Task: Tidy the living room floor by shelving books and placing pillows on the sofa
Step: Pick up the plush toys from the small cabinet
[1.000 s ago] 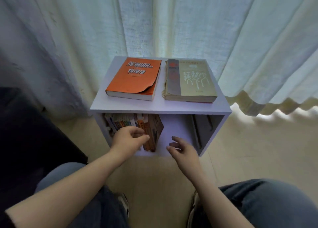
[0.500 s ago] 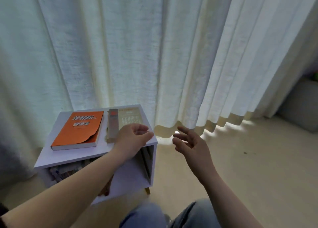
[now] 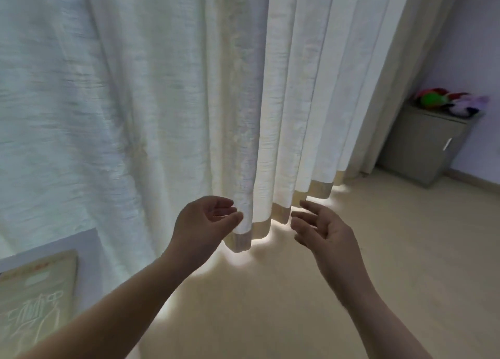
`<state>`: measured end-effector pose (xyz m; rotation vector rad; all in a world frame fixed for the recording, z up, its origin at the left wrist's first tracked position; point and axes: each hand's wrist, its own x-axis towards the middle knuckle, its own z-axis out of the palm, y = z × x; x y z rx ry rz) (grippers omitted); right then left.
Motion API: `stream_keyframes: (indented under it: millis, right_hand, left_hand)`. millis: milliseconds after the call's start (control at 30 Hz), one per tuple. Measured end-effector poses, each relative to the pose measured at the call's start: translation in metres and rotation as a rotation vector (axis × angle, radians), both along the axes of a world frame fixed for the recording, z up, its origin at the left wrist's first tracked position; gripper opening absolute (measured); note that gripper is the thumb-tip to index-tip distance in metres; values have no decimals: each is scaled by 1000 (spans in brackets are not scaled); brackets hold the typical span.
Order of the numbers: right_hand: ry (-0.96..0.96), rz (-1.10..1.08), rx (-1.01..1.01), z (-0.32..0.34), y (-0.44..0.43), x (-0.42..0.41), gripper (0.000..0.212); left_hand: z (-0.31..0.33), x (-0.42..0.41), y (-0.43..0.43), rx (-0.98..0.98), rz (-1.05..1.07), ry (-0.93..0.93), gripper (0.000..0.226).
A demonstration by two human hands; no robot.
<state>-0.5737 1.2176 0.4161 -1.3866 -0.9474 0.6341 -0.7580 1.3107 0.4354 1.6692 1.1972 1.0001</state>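
Bottom-left: beige book (image 3: 38, 291) lies flat on white shelf top (image 3: 86, 245), cut off by frame edge. L hand (image 3: 201, 223) & R hand (image 3: 324, 231) both empty, raised before curtain (image 3: 162, 101); L fingers loosely curled, R fingers relaxed, slightly spread. Grey cabinet (image 3: 422, 147) w/ plush toys (image 3: 446, 101) far right.

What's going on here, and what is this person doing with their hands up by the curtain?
A person is tidying a living room, but at this moment both hands are empty. The left hand and right hand are raised in front of a long white curtain, fingers loosely curled, holding nothing. At the lower left, a beige book lies flat on top of a white shelf. No pillows or sofa are in view; far right stands a grey cabinet with colourful toys on top.
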Motion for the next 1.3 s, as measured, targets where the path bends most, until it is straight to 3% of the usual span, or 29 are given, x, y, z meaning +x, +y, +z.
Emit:
stream_keyframes:
  millis: [133,333,600,767,1033,1300]
  right_hand:
    - [56,-103,-1,29,37,45,30]
    - [57,-255,18,143,27,101,24]
    - [3,-390,-33,396,-55,190,30]
    - [-45,-432,-30,495,-111,235,27]
    - [-103,-506,39,554,-118,312,28]
    - [-135,-582,29,566,-51,445,29]
  left_hand:
    - [21,51,41,-28,-46,23,28]
    - [123,115,52,-49,-173,66,29]
    - [375,216,5,-70,-329,40,26]
    - [476,275,-39,-12,-401,-16,24]
    - [526,366,-43,30,-468,-85,25]
    - [540,508,33,80,-532,-98,28]
